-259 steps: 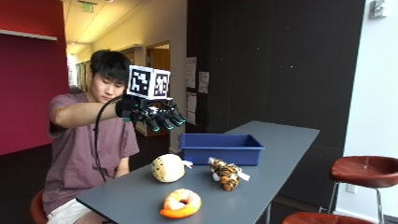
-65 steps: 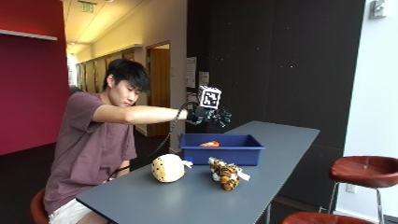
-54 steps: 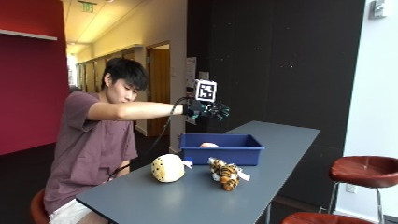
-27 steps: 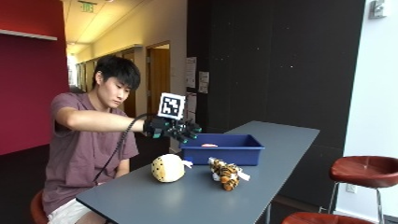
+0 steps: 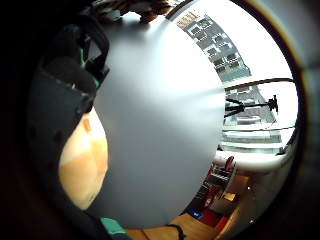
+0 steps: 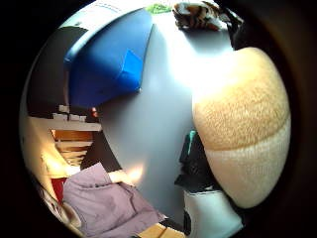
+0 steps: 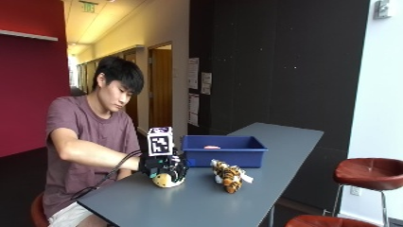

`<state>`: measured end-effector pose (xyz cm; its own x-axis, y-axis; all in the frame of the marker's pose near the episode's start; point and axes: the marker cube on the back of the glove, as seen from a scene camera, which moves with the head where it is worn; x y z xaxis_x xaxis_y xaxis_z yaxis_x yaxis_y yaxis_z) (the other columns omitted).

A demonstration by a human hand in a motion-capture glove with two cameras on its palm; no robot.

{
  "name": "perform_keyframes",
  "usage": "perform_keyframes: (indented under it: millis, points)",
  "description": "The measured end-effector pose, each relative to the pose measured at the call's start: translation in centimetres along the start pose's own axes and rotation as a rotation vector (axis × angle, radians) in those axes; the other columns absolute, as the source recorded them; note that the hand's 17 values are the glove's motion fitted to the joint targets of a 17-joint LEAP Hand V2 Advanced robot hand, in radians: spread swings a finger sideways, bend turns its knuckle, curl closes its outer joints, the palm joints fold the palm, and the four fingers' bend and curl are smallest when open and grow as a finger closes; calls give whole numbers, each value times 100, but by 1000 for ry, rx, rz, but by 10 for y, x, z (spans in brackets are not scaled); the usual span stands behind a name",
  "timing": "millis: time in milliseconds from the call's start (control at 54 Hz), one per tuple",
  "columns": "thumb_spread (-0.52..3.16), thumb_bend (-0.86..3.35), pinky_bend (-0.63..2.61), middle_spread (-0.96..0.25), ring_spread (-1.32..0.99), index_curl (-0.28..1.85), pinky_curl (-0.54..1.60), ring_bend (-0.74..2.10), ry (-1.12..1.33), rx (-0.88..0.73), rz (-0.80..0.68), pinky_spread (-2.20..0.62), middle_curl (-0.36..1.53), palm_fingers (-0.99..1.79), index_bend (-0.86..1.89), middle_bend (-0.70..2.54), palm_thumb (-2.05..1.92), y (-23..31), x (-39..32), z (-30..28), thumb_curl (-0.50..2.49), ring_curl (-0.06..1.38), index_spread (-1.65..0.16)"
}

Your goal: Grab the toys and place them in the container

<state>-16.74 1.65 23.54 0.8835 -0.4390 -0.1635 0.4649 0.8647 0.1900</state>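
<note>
Plush and round, the tan-and-cream toy point(image 7: 167, 179) sits on the table point(image 7: 207, 203), near the blue container point(image 7: 223, 150). Over it the gloved right hand point(image 7: 162, 165) closes (whether its fingers already grip, I cannot tell). Likely soft, light: grasp around its middle.

Blue container point(image 7: 223, 152), tan-and-cream round toy point(image 6: 242, 134), orange-and-black striped tiger toy point(image 7: 228, 175), grey table point(image 7: 207, 198).

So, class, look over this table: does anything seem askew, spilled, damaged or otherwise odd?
Nothing stands out. The blue container sits upright on the table with an orange toy inside, the tiger toy lies beside it, and the gloved right hand rests on the round cream toy.
</note>
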Motion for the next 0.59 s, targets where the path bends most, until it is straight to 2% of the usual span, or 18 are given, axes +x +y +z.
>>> perform_keyframes:
  millis: [148,185,222,278,352,482,593]
  points:
    - [125,17,93,-10,-24,22,36,102,-159,50,94,-24,30,87,14,46,41,-13,-9,-7,39,46,-25]
    - [120,17,95,-12,-27,23,37,104,-175,44,108,-26,32,89,17,49,45,-17,-9,-10,42,49,-26]
    - [113,18,100,-15,-29,24,39,107,-203,26,105,-29,36,110,24,60,50,-21,-8,-14,45,50,-28]
    - [106,18,103,-18,-31,28,42,111,-212,-25,94,-31,41,122,33,72,53,-26,-6,-23,49,53,-30]
    - [95,16,105,-21,-33,35,46,116,-192,-94,82,-33,48,126,48,86,54,-31,-5,-48,54,57,-32]
    - [80,13,110,-23,-35,46,51,123,-195,-99,107,-36,58,119,69,104,55,-41,-5,-112,61,61,-33]
    - [70,10,114,-22,-35,54,54,130,-149,-21,144,-37,63,113,80,112,56,-63,-14,-189,66,64,-34]
